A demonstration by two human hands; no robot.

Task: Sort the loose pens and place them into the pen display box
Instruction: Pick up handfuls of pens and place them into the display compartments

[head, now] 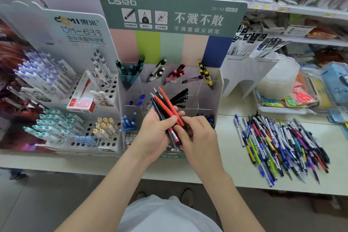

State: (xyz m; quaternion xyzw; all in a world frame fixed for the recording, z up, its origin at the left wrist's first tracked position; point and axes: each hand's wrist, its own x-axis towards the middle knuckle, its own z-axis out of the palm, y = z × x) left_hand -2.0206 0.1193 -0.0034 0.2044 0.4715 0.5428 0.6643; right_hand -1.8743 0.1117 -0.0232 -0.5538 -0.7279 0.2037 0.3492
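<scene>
Both hands busy
Left hand (156, 130) grips the pens (165, 105), right hand (195, 133) pinches one — light, slick; best held mid-barrel.

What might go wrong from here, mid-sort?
1. The left hand grips a fanned bundle of pens while the right hand pinches at it; a tug may spill some into wrong slots of the display box below.
2. The loose pile reaches near the counter front edge; a brushing arm may roll pens off.
</scene>
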